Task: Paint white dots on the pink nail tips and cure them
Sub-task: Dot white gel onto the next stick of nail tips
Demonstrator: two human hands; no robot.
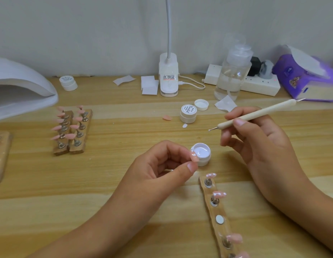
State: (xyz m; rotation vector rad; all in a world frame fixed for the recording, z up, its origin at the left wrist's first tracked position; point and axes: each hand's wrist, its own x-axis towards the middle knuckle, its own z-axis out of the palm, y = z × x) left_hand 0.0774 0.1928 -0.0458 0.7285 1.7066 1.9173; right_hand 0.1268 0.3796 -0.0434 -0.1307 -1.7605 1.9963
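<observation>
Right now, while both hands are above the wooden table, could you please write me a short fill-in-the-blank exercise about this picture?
The left hand pinches a pink ___ close by the small open white jar of white gel.
The long cream dotting pen is gripped by the ___.
The white domed curing lamp stands at the ___ end of the wooden table.
Missing: nail tip; right hand; left.

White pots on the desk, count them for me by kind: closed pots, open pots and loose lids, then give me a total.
Closed pots: 2
Open pots: 1
Loose lids: 1
Total: 4
</observation>
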